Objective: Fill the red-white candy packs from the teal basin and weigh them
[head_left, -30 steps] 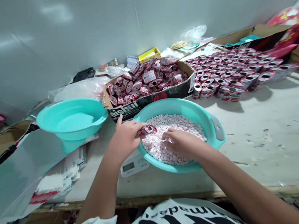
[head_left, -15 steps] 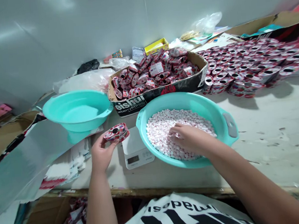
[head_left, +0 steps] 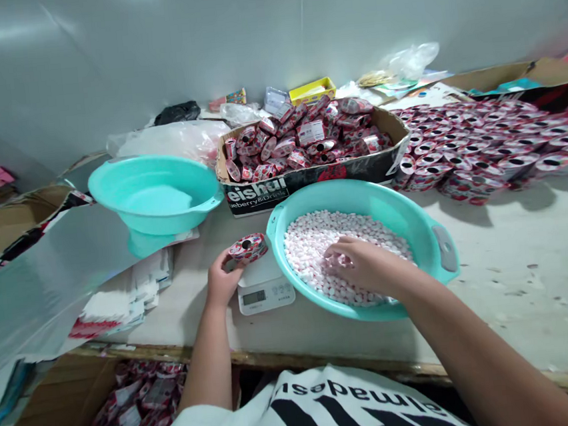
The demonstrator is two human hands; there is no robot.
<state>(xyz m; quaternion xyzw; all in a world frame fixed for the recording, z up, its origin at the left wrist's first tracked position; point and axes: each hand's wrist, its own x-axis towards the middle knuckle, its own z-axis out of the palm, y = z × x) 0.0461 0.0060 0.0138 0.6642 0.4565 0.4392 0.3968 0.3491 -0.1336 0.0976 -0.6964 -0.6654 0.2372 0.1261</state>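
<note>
A small patterned box (head_left: pixel 256 250) is grasped in the left hand (head_left: pixel 221 280), by the far end of a white scale (head_left: pixel 275 299); the right hand (head_left: pixel 359 262) curls into pale pellets (head_left: pixel 304 241), whether gripping any I cannot tell; their turquoise bowl (head_left: pixel 389 209) sits right of the scale on the surface (head_left: pixel 514 258), a carton (head_left: pixel 301 179) of similar boxes (head_left: pixel 282 147) beyond

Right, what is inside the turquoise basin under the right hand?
Small pinkish-white pellets lie in the basin, partly covered by the right hand. Pellets beneath it and the bottom under the pile are hidden.
</note>
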